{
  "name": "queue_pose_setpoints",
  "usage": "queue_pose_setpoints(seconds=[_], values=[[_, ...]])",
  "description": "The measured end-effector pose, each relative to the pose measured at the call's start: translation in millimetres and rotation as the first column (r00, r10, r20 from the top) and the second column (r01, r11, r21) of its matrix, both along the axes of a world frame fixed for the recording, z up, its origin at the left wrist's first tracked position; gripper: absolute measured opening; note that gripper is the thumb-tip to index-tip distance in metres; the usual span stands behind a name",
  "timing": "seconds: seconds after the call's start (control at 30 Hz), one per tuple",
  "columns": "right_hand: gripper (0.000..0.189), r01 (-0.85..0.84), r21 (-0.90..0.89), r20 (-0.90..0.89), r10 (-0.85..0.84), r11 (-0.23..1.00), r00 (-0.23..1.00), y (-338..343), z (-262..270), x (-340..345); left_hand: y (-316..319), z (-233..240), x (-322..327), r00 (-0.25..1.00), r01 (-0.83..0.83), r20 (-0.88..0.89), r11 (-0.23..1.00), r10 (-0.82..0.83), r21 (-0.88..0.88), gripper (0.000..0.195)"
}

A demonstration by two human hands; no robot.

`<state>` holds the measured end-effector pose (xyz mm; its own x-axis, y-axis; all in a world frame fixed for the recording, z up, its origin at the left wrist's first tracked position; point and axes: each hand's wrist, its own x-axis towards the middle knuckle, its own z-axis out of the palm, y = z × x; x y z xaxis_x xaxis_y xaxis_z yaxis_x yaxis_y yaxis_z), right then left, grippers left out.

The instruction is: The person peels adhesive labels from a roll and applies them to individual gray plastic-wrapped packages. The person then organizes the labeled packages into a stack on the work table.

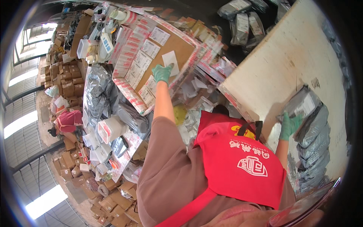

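My left hand (162,73), in a green glove, is at a blank white paper slip (171,60), its fingertips over the slip's lower edge. The slip lies askew above a cardboard-bottomed tray (181,42) with taped edges. Printed labels (143,60) lie in rows in that tray, left of the hand. My right hand (290,124), also gloved in green, grips the near side of a grey plastic-wrapped parcel (302,103) bearing a white label. This parcel is tilted at the far end of a row of similar grey parcels (313,150), which overlap one another.
The grey parcels rest on a pale tabletop (283,65). More labelled parcels (242,24) lie on a dark surface beyond. Loose paper scraps (195,122) fill the gap before me. At left are a clear plastic bin (109,129), cardboard boxes (68,82) and a person in red (69,121).
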<state>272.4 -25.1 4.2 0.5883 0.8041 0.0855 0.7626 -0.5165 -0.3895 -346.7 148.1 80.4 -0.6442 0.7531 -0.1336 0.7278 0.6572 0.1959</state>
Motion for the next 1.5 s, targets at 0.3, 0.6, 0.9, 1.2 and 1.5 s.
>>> queue_pose_setpoints(seconds=[0.3, 0.6, 0.9, 1.2, 1.5], values=[[0.055, -0.674, 0.283, -0.266, 0.731, 0.683, 0.629, 106, 99, -233, 14, -45, -25, 0.983, -0.070, 0.159, 0.991, 0.088, -0.115, 0.064], [0.037, -0.479, 0.311, -0.861, 0.457, 0.821, 0.225, 99, 152, -251, -10, 64, 42, 0.723, 0.309, 0.090, 0.437, -0.685, 0.845, 0.019], [0.023, -0.072, 0.161, -0.957, 0.138, 0.984, -0.255, 39, 197, -153, -72, 78, 275, 0.294, 0.523, -0.158, 0.021, -0.943, 0.852, 0.026], [0.025, 0.171, 0.271, -0.913, 0.309, 0.947, -0.265, -114, 170, 56, -217, 64, 513, -0.659, 0.495, 0.752, 0.759, 0.012, 0.422, 0.089], [0.035, 0.346, 0.290, -0.902, 0.376, 0.892, -0.212, -221, 175, 164, -256, 57, 580, -0.681, 0.465, 0.694, 0.870, 0.235, 0.162, 0.090]])
